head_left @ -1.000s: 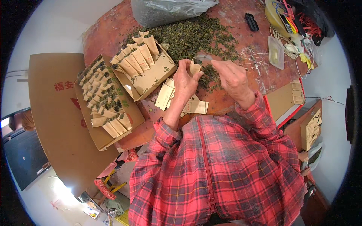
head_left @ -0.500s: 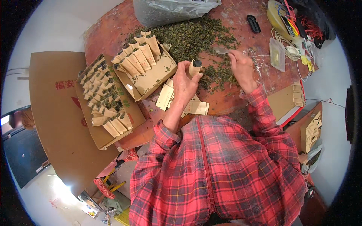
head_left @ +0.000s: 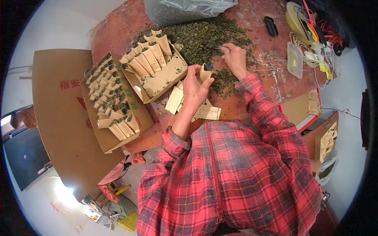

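Note:
My left hand grips a small brown paper bag, held upright with its mouth up; something dark shows at the opening. My right hand is closed on a spoon, mostly hidden now behind the fingers, at the edge of a heap of dried green leaves on the red table. Flat paper bags lie below my left hand. Just left of it, a shallow cardboard box holds a cluster of standing paper bags.
A cardboard tray packed with leaf-filled bags sits at the left, beside a large carton. A clear plastic sack stands behind the heap. At the right are a plastic tub, a black object and a red-edged box.
My right hand has moved left with the spoon, from the heap's right side in over the leaves. The left hand keeps its hold on the paper bag. The whole view has shifted slightly.

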The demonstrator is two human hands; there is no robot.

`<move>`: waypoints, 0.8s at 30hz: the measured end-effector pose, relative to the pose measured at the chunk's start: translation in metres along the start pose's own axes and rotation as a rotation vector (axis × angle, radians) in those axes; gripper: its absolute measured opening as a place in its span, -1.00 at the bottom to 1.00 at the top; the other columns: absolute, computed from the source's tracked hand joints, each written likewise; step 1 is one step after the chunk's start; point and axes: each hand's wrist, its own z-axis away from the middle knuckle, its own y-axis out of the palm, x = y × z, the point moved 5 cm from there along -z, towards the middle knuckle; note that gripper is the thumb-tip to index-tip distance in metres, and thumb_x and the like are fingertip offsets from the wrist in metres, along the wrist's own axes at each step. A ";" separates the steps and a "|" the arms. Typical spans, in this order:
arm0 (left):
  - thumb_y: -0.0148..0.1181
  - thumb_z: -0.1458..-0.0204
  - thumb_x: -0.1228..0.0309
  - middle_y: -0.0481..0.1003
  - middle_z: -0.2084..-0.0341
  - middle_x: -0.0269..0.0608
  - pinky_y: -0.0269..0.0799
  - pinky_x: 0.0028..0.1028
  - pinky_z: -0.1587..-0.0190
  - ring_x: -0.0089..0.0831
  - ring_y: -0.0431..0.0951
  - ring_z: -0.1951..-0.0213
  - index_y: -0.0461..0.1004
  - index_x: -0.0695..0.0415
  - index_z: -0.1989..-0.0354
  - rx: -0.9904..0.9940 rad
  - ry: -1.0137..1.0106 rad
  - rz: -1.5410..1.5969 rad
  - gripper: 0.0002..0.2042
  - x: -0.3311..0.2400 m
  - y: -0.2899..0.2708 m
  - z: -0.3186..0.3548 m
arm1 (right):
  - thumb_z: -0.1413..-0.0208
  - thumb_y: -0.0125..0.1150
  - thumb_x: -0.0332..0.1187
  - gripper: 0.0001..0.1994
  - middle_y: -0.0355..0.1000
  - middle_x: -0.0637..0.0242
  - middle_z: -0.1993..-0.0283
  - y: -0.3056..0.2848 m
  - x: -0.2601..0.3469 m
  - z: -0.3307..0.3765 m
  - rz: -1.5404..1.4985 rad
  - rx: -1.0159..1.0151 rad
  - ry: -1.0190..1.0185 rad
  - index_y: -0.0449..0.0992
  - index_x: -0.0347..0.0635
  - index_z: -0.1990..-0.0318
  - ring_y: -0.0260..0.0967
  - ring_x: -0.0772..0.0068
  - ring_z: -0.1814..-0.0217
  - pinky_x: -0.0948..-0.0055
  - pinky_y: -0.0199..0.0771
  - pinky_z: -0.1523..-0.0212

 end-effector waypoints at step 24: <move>0.48 0.03 0.50 0.57 0.13 0.08 0.50 -0.21 -0.01 -0.07 0.61 0.10 0.34 0.26 -0.04 -0.008 0.055 -0.037 -0.50 -0.003 0.006 -0.016 | -0.30 0.25 -0.42 -0.79 0.62 0.34 0.29 -0.095 0.058 0.042 -0.558 0.054 0.244 0.65 -0.35 0.02 0.49 0.68 0.43 0.65 0.49 0.48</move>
